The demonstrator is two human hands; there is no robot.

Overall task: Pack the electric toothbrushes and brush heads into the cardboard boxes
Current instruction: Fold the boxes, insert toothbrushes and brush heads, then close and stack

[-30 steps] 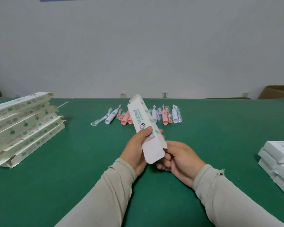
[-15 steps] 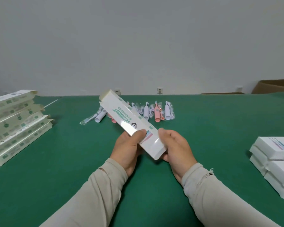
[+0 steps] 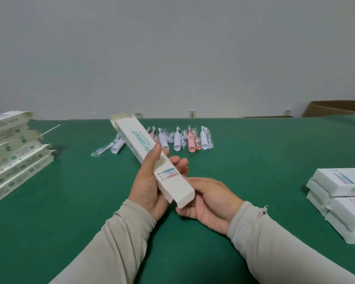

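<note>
My left hand [image 3: 150,181] grips a long white cardboard box [image 3: 139,146] with teal lettering around its middle, holding it tilted above the table, far end up and left with its flap open. My right hand [image 3: 211,201] cups the box's near end from below and to the right, fingers touching it. Behind the box, a row of white and pink electric toothbrushes [image 3: 191,140] and bagged brush heads [image 3: 103,150] lies on the green table.
A stack of flat unfolded boxes [image 3: 10,152] sits at the left edge. Stacked closed white boxes [image 3: 344,199] lie at the right. A brown carton [image 3: 334,108] stands at the far right behind the green table [image 3: 254,160].
The box has swung further toward me and risen at its near end. My right hand slid from the box's side to under its near end. The view shifted slightly.
</note>
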